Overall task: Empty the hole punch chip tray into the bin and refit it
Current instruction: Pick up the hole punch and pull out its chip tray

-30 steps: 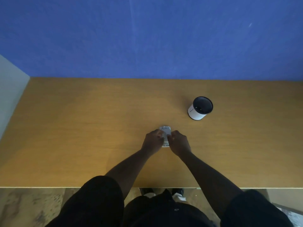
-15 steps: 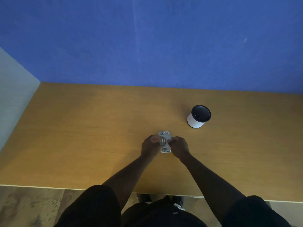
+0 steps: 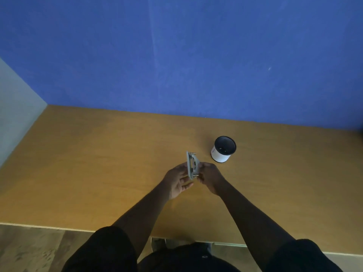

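Observation:
A small grey hole punch (image 3: pixel 192 165) is held up on its side above the wooden desk (image 3: pixel 98 163), its base plate facing left and its metal pins showing at both ends. My left hand (image 3: pixel 177 180) supports it from the left with the palm turned up and fingers partly spread. My right hand (image 3: pixel 211 176) grips its right side and lower end. The bin (image 3: pixel 224 149), a small white cup with a black rim and dark inside, stands on the desk just right of and beyond the punch. I cannot tell the chip tray apart from the body.
A blue wall (image 3: pixel 196 55) rises behind the desk and a pale partition (image 3: pixel 13 110) closes its left side. The desk's front edge runs just above my dark sleeves, with wood-patterned floor (image 3: pixel 29 250) below.
The punch lay flat on the desk under both hands; it is now lifted and turned on edge. My left hand has opened with palm up. The camera has tilted upward.

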A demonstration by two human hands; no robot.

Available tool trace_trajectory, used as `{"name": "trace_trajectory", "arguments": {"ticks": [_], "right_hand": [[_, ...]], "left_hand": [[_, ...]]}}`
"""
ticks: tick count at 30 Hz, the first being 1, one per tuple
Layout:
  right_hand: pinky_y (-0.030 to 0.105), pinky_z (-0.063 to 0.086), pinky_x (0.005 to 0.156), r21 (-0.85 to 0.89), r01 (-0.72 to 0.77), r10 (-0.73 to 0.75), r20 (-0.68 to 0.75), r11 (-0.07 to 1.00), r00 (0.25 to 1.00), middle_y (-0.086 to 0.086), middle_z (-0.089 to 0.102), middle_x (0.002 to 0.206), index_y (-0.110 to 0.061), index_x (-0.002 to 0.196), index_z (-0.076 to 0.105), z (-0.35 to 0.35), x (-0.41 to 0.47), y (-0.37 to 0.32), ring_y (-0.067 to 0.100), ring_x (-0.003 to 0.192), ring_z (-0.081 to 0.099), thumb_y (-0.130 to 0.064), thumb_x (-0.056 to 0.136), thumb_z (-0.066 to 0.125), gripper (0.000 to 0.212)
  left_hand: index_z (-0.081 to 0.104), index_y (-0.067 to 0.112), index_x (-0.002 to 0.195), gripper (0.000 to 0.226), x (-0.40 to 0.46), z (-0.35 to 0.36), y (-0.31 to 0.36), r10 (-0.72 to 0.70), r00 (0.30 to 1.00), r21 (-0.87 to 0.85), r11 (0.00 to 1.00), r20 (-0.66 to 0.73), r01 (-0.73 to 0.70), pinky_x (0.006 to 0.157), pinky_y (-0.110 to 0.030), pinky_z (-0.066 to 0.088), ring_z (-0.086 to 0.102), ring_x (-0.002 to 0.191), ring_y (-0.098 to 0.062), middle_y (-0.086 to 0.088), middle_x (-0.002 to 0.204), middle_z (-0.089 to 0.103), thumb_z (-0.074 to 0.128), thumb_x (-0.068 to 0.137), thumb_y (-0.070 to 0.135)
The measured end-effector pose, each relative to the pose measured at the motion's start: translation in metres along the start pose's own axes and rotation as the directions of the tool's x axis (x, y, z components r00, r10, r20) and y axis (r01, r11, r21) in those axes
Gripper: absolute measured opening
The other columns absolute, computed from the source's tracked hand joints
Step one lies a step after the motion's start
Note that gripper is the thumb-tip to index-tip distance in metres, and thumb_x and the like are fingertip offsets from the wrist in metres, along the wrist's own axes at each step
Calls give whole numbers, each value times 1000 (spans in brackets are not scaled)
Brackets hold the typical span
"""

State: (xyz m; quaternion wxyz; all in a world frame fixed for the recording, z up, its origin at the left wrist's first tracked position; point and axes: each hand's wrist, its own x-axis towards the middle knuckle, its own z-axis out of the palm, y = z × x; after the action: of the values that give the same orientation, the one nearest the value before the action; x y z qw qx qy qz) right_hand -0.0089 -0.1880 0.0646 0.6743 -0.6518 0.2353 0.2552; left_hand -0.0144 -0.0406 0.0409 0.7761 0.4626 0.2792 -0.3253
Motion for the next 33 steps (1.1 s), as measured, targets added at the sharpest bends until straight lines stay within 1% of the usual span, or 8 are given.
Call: {"name": "trace_trajectory", "arguments": {"ticks": [4, 8, 15, 21, 25, 28, 30, 33], "right_hand": [[25, 42, 60, -34, 15, -13, 72, 999, 997, 3, 62, 75, -2, 109, 66, -3, -7, -9, 13, 66, 52, -2, 93, 40, 30], [23, 44, 58, -10, 4, -3, 104, 1000, 995, 5, 59, 82, 1, 117, 62, -8, -15, -17, 15, 66, 50, -3, 96, 44, 28], [26, 42, 61, 118, -27, 0, 221, 993, 975, 14, 61, 98, -5, 124, 59, -18, -21, -25, 20, 79, 55, -19, 96, 44, 35], [26, 41, 61, 289, -89, 20, 233, 953, 972, 9, 61, 88, -10, 107, 59, -22, -23, -22, 17, 71, 56, -13, 97, 41, 21], [26, 41, 62, 325, -94, 8, 255, 941, 967, 9, 62, 90, -7, 116, 56, -23, -24, -19, 18, 73, 56, -13, 98, 40, 25], [26, 43, 62, 319, -80, -4, 254, 944, 967, 10, 63, 91, -7, 117, 58, -20, -26, -19, 18, 74, 58, -15, 97, 43, 27], [26, 44, 61, 299, -68, -11, 258, 952, 966, 9, 64, 90, -8, 114, 61, -18, -27, -20, 18, 74, 59, -16, 97, 42, 26], [24, 49, 59, 306, -57, -25, 258, 950, 966, 8, 67, 89, -10, 110, 63, -16, -29, -21, 17, 73, 61, -16, 97, 42, 25]], "left_hand": [[69, 18, 103, 16, -6, 8, -2, 24, 996, -17, 1000, -88, -25, 70, -31, 52, 67, 85, -19, -4, 89, 74, 66, 88, 15], [73, 18, 90, 15, -11, 12, 0, 128, 978, 4, 992, -163, -129, 62, -28, 51, 63, 68, -16, -1, 72, 74, 79, 77, 18], [80, 19, 76, 10, -20, 23, 6, 222, 965, -2, 974, -137, -224, 51, -22, 44, 51, 48, -9, 2, 59, 64, 84, 69, 14], [81, 21, 81, 15, -29, 29, 11, 234, 968, 39, 972, -93, -232, 58, -24, 46, 63, 58, -12, -3, 73, 75, 82, 68, 13], [80, 24, 78, 15, -32, 32, 11, 278, 954, 117, 957, -109, -265, 62, -27, 47, 67, 61, -14, -2, 73, 75, 79, 66, 17], [77, 18, 87, 27, -34, 37, 12, 347, 933, 216, 922, -96, -321, 63, -31, 47, 65, 69, -20, -3, 77, 74, 85, 61, 21], [74, 11, 90, 36, -34, 40, 13, 380, 917, 273, 901, -117, -338, 61, -34, 48, 66, 69, -20, -4, 78, 72, 89, 58, 19], [74, 10, 84, 35, -34, 43, 15, 409, 897, 323, 883, -169, -342, 48, -24, 46, 66, 59, -14, 0, 69, 73, 90, 56, 24]]}}
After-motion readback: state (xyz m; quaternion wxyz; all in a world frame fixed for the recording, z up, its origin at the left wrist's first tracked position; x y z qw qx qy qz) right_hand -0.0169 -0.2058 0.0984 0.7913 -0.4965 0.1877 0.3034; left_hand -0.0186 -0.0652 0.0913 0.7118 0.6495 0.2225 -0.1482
